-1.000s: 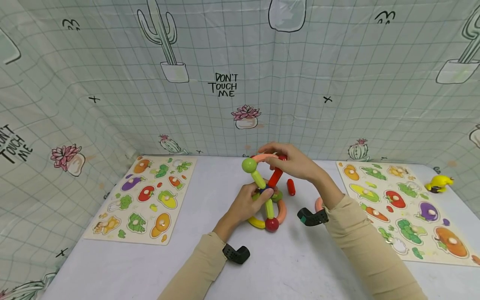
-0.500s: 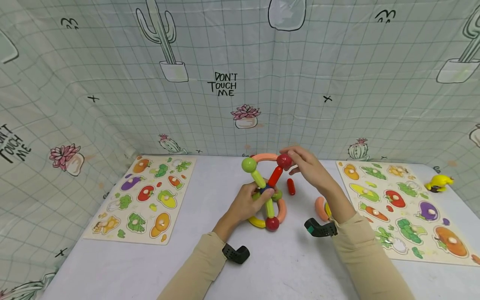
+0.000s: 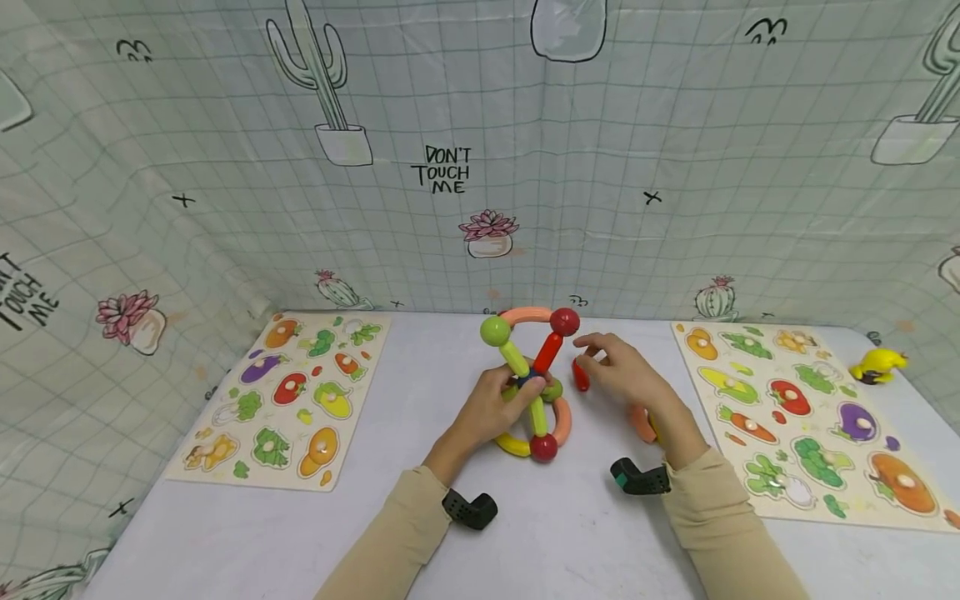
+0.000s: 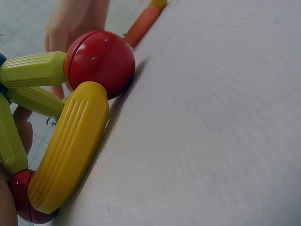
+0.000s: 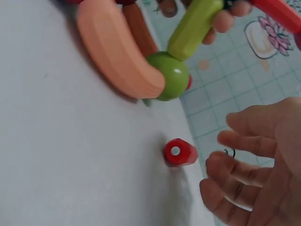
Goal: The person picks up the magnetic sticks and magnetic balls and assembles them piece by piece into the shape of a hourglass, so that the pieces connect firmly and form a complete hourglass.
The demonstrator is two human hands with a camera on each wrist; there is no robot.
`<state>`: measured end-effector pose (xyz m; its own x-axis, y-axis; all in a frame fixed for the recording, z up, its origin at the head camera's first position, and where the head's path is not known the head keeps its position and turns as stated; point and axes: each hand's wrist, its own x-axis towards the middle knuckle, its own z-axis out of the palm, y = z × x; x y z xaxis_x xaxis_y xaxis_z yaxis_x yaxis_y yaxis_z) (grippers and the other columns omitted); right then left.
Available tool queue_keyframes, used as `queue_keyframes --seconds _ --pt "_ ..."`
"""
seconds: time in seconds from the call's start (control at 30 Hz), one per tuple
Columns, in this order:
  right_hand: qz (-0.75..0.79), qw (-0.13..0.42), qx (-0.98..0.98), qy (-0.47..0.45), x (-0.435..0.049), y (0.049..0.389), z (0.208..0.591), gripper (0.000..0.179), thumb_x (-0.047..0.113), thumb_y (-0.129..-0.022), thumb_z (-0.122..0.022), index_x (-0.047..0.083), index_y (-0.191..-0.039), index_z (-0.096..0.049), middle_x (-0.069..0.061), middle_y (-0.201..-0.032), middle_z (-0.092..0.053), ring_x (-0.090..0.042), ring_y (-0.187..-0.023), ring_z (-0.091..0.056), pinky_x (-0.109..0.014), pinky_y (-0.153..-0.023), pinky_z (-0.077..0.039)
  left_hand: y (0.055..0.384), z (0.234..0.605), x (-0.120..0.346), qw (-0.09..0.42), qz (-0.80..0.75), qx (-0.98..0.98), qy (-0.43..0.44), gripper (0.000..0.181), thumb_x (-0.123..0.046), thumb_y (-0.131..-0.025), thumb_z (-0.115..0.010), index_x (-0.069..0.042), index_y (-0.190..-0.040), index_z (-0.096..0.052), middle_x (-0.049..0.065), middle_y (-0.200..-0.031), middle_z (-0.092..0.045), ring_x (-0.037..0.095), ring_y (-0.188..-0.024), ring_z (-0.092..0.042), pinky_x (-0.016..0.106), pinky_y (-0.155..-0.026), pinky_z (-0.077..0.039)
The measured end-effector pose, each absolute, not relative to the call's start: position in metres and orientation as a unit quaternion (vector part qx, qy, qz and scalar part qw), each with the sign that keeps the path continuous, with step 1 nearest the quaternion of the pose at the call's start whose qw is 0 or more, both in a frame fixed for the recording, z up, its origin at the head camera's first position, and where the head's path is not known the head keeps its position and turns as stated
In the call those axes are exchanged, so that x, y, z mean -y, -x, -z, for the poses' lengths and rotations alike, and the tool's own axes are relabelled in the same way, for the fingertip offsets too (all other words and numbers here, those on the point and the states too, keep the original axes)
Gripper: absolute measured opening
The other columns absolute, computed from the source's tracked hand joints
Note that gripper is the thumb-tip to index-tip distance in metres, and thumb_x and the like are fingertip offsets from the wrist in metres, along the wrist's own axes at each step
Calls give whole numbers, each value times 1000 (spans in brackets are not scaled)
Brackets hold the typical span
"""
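My left hand [image 3: 487, 408] grips the middle of a magnetic ball-and-rod model, fingers and thumb around its dark blue centre ball [image 3: 530, 379]. On top, a curved salmon rod [image 3: 527, 314] joins a green ball [image 3: 495, 331] to a red ball [image 3: 565, 322]. At the base, a curved yellow rod [image 4: 73, 148] meets a red ball [image 4: 101, 63] close to the tabletop. My right hand [image 3: 626, 375] hovers beside a loose red rod [image 3: 581, 377], fingers loosely bent. In the right wrist view a gap separates the fingers from this red rod [image 5: 180, 152].
Curved salmon and yellow rods [image 3: 640, 423] lie partly behind my right wrist. Vegetable puzzle boards flank the work, one left [image 3: 281, 400] and one right [image 3: 810, 425]. A yellow toy [image 3: 879, 366] sits at far right. A patterned cloth [image 3: 600, 167] hangs behind the table.
My right hand has let go of the model's top near the red ball and come down to the right, beside the loose red rod. The left hand keeps its grip.
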<state>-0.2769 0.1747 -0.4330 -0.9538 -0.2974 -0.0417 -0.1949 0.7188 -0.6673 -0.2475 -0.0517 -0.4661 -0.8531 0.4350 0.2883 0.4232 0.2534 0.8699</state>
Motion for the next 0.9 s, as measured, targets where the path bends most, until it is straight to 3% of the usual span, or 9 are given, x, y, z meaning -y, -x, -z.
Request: queue_keyframes --seconds 0.3,0.53,0.9 --pt "266 100 -949 140 -172 277 445 45 23 -92 -57 5 -132 -49 -19 -105 -56 -26 -86 -54 -38 -73 -46 247 467 53 2 -547 -792 -272 34 -38 -95 -52 -9 -112 -59 4 -106 -69 13 -101 -61 35 -100 -44" --pt "307 120 -937 120 -172 278 443 41 21 -91 -59 8 -128 -45 -16 -105 -59 -23 -83 -54 -32 -72 -45 248 465 54 15 -555 -786 -274 24 -26 -92 -60 -13 -112 -60 1 -107 -69 11 -99 -61 31 -100 -44" --pt "351 143 -916 133 -178 276 440 35 15 -92 -56 7 -124 -44 -18 -112 -57 -24 -89 -57 -35 -78 -49 232 439 53 24 -555 -784 -276 22 -13 -92 -60 -2 -111 -60 12 -107 -69 19 -98 -63 31 -98 -45"
